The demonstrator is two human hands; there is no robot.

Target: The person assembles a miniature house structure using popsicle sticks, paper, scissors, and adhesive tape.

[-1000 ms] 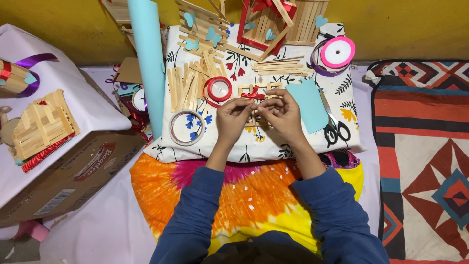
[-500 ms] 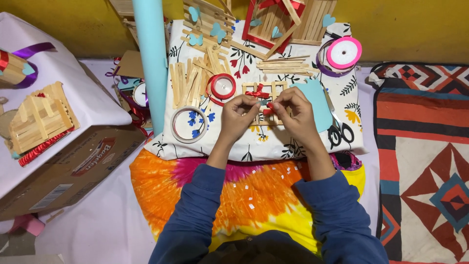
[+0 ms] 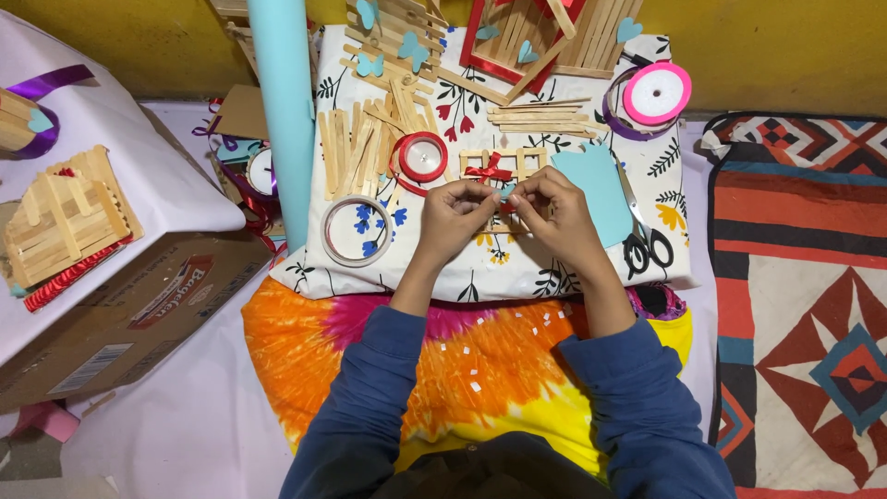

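Observation:
My left hand [image 3: 455, 218] and my right hand [image 3: 554, 214] meet over a floral cloth [image 3: 480, 268]. Their fingertips pinch one small light-blue paper piece [image 3: 505, 192] between them. Just beyond the fingers lies a stick frame [image 3: 494, 166] of wooden craft sticks with a red ribbon bow [image 3: 487, 172] on it. A light-blue paper sheet [image 3: 591, 189] lies right of my right hand. Black-handled scissors [image 3: 644, 238] rest beside that sheet. A red ribbon roll [image 3: 422, 157] and a clear tape roll [image 3: 357, 230] sit left of my left hand.
Loose craft sticks [image 3: 356, 152] lie at the cloth's left. A light-blue paper tube [image 3: 285, 102] runs along its left edge. A pink ribbon spool [image 3: 656, 93] sits far right, stick models [image 3: 545, 37] at the back. A cardboard box [image 3: 120, 314] and stick house [image 3: 60, 226] stand left.
Both hands have stayed together over the stick frame, fingers shifting slightly on the small blue piece. The view has tilted a little toward my body.

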